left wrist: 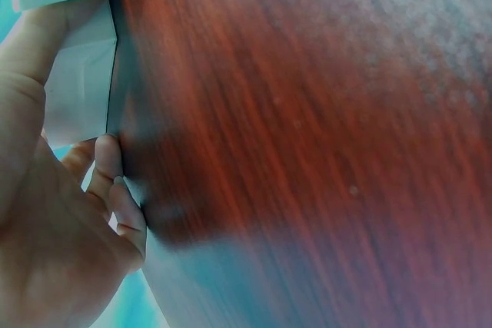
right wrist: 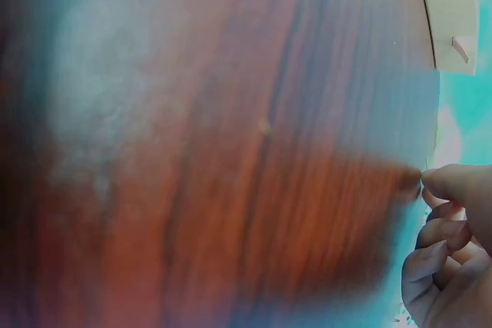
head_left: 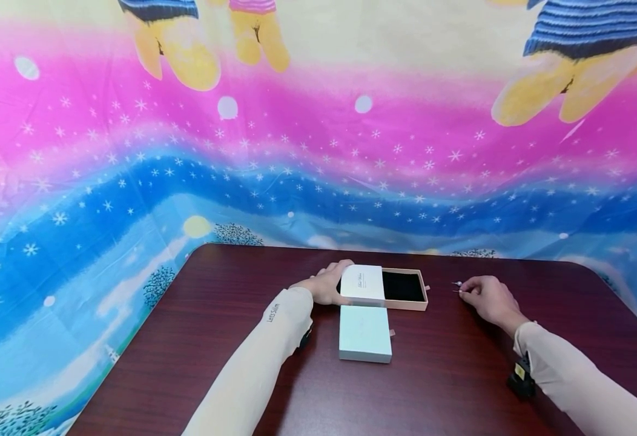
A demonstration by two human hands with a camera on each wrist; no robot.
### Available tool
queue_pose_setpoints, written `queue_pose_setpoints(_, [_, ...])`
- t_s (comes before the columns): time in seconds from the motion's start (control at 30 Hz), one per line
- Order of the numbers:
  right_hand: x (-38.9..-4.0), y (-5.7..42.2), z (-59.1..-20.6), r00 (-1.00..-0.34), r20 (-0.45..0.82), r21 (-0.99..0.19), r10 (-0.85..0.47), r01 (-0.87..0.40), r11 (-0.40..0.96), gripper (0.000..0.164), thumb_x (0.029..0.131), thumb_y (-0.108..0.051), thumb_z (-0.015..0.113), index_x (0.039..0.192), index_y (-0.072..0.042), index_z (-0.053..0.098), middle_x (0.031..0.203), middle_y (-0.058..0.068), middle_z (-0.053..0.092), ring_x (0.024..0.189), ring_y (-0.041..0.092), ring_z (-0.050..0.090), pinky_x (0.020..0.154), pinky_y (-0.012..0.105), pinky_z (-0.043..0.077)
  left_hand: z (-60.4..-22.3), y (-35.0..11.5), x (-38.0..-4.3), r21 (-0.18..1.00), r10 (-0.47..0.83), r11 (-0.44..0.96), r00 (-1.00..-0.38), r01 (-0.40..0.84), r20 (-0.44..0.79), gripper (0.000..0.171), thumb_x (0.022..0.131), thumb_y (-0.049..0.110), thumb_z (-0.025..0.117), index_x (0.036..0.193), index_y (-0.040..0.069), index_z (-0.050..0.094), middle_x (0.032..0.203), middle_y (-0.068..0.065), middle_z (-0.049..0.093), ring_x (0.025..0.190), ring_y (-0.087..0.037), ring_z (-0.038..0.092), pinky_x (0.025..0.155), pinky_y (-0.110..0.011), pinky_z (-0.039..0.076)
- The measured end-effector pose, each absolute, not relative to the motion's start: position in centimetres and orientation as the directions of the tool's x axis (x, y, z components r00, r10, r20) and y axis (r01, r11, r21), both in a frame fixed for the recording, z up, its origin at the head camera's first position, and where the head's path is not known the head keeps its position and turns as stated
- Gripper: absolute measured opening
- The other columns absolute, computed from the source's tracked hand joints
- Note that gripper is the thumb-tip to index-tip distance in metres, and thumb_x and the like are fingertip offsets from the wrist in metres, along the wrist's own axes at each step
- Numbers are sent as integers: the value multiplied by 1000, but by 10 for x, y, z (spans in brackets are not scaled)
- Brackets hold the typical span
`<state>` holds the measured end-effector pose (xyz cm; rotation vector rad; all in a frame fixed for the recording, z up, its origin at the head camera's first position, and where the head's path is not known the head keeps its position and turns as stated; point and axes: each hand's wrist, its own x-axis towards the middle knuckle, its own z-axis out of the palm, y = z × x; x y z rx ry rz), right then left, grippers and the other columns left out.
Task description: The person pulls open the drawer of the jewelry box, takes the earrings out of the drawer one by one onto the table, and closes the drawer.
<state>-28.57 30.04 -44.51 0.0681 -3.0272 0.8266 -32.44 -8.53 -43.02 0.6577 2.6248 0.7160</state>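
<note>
A white drawer-style gift box [head_left: 362,283] with small print lies on the table, its tray [head_left: 424,290] with a black lining slid out to the right. My left hand [head_left: 326,286] grips the box's left end, thumb on the near side and fingers at the far side. To the right of the tray, my right hand [head_left: 490,298] pinches a thin metal pin between thumb and index finger. A small shiny bead [head_left: 458,283] on a pin shows beside those fingertips; together they look like earrings, too small to be sure.
A pale mint box [head_left: 364,333] with a ribbon tab sits just in front of the white box. Both stand on a dark red wooden table [head_left: 433,375]. A printed cloth [head_left: 318,151] hangs behind the table's far edge.
</note>
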Motion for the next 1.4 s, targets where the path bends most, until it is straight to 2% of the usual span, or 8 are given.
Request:
queue_pose_setpoints(0.8, [-284, 301, -446, -999, 17, -510, -38, -41, 859, 21, 98, -18, 64, 109, -2, 70, 78, 5, 63, 67, 19, 53, 60, 33, 38, -433, -85, -325, 531, 516, 767, -837, 359, -179, 94, 88, 37, 77, 159, 20, 18, 155, -11, 36, 133, -29, 41, 110, -54, 34])
queue_pose_setpoints(1.4, [-283, 302, -444, -999, 27, -515, -39, -48, 856, 22, 96, -19, 66, 108, -1, 70, 76, 4, 63, 66, 18, 52, 60, 33, 38, -432, -86, -324, 532, 521, 766, -833, 362, -184, 94, 89, 37, 76, 160, 21, 17, 157, -11, 35, 135, -31, 40, 113, -55, 32])
